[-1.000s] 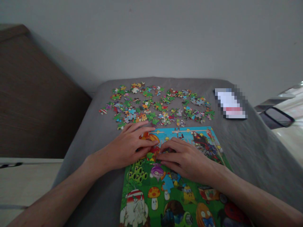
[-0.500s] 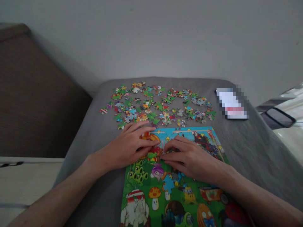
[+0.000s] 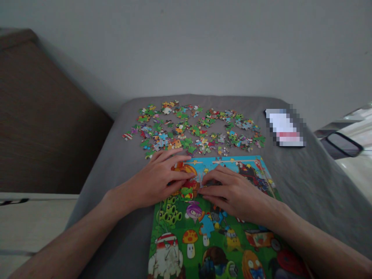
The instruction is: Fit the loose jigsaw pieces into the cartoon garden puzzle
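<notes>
A colourful cartoon puzzle board (image 3: 203,240) lies on a grey cloth surface (image 3: 116,162) in front of me. My left hand (image 3: 158,180) rests flat on the board's upper left corner, fingers spread and pointing right. My right hand (image 3: 232,192) lies on the board's upper middle, its fingertips meeting those of the left hand over a red and green patch of picture. Whether a puzzle piece sits under the fingertips is hidden. Beyond the board, several loose puzzle pieces (image 3: 192,130) are scattered in a wide band.
A phone with a blurred screen (image 3: 285,128) lies at the far right of the cloth. A dark wooden headboard (image 3: 37,124) stands to the left, a grey wall behind. A black-framed object (image 3: 343,144) sits off the right edge.
My right hand has shifted slightly to the right on the board and its fingers have flattened. The left hand has stayed in place.
</notes>
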`<state>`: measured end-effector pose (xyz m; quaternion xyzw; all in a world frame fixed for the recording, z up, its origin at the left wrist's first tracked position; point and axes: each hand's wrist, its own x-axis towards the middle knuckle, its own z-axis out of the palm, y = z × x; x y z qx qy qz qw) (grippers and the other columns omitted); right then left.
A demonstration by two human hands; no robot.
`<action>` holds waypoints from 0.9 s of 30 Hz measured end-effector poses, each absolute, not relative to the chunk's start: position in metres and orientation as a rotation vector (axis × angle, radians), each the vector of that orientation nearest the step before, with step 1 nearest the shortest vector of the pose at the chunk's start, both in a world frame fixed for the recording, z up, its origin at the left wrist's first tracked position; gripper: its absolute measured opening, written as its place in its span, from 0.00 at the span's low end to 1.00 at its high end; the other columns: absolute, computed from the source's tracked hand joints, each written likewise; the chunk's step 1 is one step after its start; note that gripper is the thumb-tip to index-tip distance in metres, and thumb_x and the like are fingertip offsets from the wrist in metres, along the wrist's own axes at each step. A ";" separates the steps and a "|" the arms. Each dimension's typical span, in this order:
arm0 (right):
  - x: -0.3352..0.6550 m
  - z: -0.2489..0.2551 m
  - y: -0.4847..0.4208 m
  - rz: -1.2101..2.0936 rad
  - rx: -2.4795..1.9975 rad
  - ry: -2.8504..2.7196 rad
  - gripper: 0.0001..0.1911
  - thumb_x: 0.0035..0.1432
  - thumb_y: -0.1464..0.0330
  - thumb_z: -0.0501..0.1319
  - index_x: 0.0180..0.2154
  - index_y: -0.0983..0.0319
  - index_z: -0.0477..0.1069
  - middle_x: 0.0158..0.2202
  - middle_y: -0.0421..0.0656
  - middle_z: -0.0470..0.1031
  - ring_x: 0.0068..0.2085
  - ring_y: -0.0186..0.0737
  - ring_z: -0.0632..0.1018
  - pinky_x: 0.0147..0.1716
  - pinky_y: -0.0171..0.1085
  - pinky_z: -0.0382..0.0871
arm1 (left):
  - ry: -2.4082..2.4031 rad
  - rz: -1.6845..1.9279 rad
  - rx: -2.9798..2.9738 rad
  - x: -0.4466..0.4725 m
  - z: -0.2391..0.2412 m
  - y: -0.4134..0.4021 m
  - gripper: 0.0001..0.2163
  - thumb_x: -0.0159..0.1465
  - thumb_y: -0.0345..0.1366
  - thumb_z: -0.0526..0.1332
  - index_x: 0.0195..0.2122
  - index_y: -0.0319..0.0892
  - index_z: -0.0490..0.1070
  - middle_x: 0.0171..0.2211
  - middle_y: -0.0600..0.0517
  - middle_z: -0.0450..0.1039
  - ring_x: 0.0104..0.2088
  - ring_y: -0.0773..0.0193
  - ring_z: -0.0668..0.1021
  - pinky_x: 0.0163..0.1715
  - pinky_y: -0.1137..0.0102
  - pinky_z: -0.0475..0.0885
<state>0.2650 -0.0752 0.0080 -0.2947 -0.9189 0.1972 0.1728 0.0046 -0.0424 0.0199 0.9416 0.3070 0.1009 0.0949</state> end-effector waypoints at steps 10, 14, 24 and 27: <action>0.265 0.006 -0.075 0.564 -0.838 -2.606 0.10 0.68 0.68 0.58 0.45 0.58 0.78 0.44 0.44 0.76 0.45 0.41 0.74 0.48 0.42 0.70 | 0.900 0.323 2.785 0.004 0.018 -0.042 0.14 0.71 0.37 0.57 0.54 0.57 0.75 0.61 0.50 0.67 0.65 0.47 0.62 0.59 0.46 0.61; 0.266 0.006 -0.076 0.564 -0.834 -2.604 0.10 0.68 0.69 0.58 0.45 0.58 0.78 0.44 0.44 0.76 0.45 0.41 0.74 0.48 0.42 0.69 | 0.899 0.327 2.788 0.004 0.018 -0.042 0.13 0.71 0.37 0.57 0.53 0.57 0.75 0.61 0.50 0.67 0.65 0.47 0.62 0.59 0.45 0.61; 0.266 0.008 -0.076 0.563 -0.842 -2.608 0.10 0.68 0.69 0.58 0.44 0.59 0.79 0.43 0.45 0.76 0.44 0.41 0.75 0.47 0.42 0.69 | 0.894 0.316 2.811 0.003 0.018 -0.042 0.14 0.71 0.36 0.57 0.54 0.57 0.75 0.62 0.50 0.67 0.65 0.47 0.62 0.58 0.46 0.62; 0.266 0.008 -0.076 0.569 -0.838 -2.610 0.11 0.68 0.68 0.58 0.45 0.59 0.79 0.43 0.45 0.76 0.44 0.41 0.75 0.47 0.42 0.69 | 0.896 0.313 2.808 0.004 0.018 -0.041 0.14 0.71 0.36 0.57 0.54 0.57 0.75 0.62 0.50 0.67 0.65 0.47 0.62 0.58 0.46 0.63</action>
